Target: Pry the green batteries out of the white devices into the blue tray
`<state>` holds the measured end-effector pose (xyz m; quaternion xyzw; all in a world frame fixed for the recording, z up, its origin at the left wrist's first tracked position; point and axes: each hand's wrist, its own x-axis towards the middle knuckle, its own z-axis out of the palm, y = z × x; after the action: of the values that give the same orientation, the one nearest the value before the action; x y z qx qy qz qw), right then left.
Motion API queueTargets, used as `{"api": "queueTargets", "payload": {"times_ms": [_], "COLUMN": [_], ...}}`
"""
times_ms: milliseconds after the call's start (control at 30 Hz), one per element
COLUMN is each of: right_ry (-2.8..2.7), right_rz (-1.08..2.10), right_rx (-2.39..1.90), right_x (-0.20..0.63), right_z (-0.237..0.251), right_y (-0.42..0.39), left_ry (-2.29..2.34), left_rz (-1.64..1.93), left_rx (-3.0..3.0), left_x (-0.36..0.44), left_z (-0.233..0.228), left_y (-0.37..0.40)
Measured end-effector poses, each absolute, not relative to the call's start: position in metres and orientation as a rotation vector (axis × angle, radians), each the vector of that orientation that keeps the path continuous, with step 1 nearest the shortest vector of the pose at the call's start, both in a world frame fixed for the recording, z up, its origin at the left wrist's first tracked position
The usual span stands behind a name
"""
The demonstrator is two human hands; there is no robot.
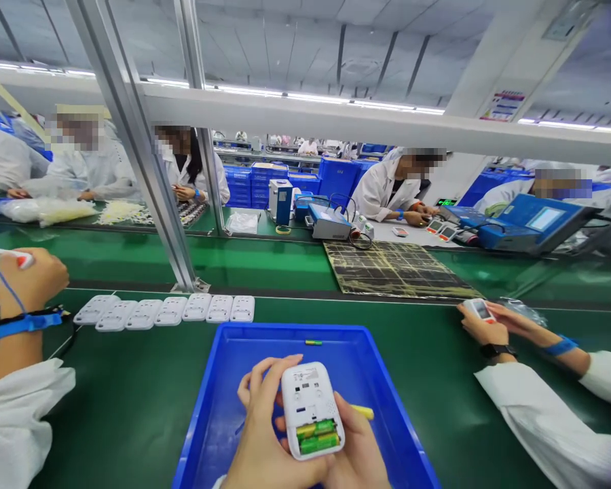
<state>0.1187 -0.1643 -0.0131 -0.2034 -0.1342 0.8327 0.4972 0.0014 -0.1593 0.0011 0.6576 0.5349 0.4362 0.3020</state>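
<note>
Device (311, 407) (batteries apparently inside) above bin (218, 394); covers (168, 311) lie behind.

Electronics assembly factory: green conveyor line (132, 407), white-coated workers (381, 187) both sides, stacked blue crates (249, 183).

Only the person's two hands show, at the bottom edge of the head view. The left hand (262, 441) is bare, without a glove, ring or wrist strap in sight, its nails short and plain. The right hand (356, 455) is bare too. A small scrap of white sleeve (216, 482) shows at the left wrist; everything further back is out of view.
</note>
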Motion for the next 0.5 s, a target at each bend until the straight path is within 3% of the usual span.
{"api": "queueTargets", "payload": {"times_ms": [100, 267, 500], "right_ry": [-0.366, -0.428, -0.6], "right_rz": [1.896, 1.225, 1.266], "right_rx": [-0.732, -1.002, -0.959], "right_x": [0.125, 0.143, 0.122], "right_z": [-0.015, -0.015, -0.015], "right_y": [-0.163, -0.165, -0.173], "left_ry": [1.425, 1.43, 1.416], "left_rz": [1.234, 1.064, 0.952], "left_rx": [1.83, 1.988, 2.05], "left_x": [-0.003, -0.015, -0.016], "left_z": [0.003, 0.0, -0.005], "left_y": [-0.157, -0.154, -0.152]}}
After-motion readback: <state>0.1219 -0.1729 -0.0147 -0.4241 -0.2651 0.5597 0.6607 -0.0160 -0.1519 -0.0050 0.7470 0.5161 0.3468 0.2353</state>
